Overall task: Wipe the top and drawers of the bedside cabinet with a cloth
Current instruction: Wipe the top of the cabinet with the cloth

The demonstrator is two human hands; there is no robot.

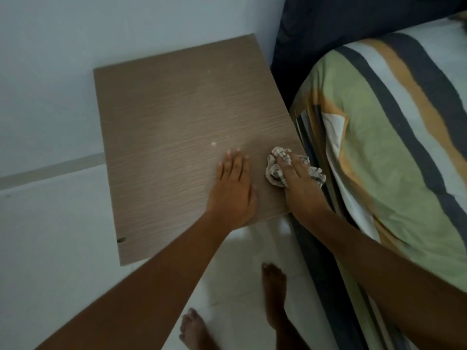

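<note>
The bedside cabinet's brown wood-grain top (pixel 177 117) fills the middle of the view, seen from above; its drawers are hidden below it. My left hand (pixel 233 188) lies flat on the top near the front right corner, fingers together and holding nothing. Just to its right, my right hand (pixel 298 178) presses down on a crumpled checked cloth (pixel 274 173) at the top's right edge, beside the bed. A small pale speck (pixel 213 144) shows on the wood ahead of my left hand.
A bed with a striped green, orange and dark cover (pixel 391 147) stands tight against the cabinet's right side. Pale walls (pixel 63 59) lie behind and left. My bare feet (pixel 274 294) stand on white floor tiles (pixel 240 274) in front.
</note>
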